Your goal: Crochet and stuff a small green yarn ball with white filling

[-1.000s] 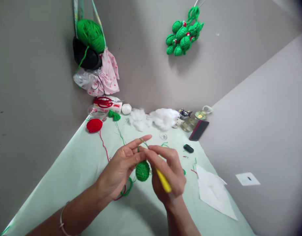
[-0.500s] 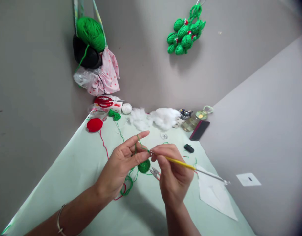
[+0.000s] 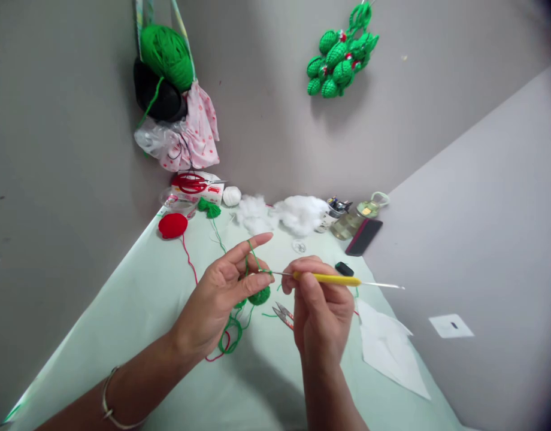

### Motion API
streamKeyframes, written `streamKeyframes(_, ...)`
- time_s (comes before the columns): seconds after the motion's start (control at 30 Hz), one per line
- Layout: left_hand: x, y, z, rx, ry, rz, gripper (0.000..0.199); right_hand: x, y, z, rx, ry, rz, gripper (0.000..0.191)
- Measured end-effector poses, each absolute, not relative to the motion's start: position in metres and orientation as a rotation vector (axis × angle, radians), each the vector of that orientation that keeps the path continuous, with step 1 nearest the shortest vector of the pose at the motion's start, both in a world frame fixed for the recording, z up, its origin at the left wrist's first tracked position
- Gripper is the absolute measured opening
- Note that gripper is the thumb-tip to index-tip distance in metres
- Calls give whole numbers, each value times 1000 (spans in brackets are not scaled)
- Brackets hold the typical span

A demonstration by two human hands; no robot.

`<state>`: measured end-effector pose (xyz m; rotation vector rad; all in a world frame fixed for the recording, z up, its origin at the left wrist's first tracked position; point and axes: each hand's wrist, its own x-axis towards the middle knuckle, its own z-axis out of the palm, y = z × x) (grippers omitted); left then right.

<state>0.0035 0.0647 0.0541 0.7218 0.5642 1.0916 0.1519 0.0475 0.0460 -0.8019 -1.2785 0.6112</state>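
Note:
My left hand (image 3: 224,291) pinches green yarn (image 3: 254,256) between thumb and fingers, and a strand runs taut over its raised index finger. In my right hand (image 3: 323,305) is a crochet hook (image 3: 333,279) with a yellow grip, held like a pencil and lying nearly level. Its thin metal tip meets the yarn at my left fingertips; the exact stitch is too small to make out. Just beneath the left thumb hangs or rests a green crocheted ball (image 3: 260,295), partly hidden. Loose green yarn coils (image 3: 230,335) lie under my left hand.
Thread snips (image 3: 284,314) lie between my hands. White stuffing (image 3: 300,215), a red crocheted piece (image 3: 172,225), a white yarn ball (image 3: 232,196) and red scissors (image 3: 190,183) sit farther back. A phone (image 3: 364,237), bottle (image 3: 347,224) and white paper (image 3: 392,350) are on the right.
The crochet hook has swung from a slant to nearly level, its rear end rising. My right hand has shifted slightly, drawing back from my left fingertips.

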Motion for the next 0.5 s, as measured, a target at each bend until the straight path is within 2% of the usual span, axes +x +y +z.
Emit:
streamKeyframes(0.23, 3, 65, 52, 682, 527, 1012, 50, 156, 43, 47, -863, -1423, 354, 18)
streamKeyframes(0.5, -1, 67, 53, 715, 526, 966, 46, 167, 48, 58, -823, -1217, 660, 17)
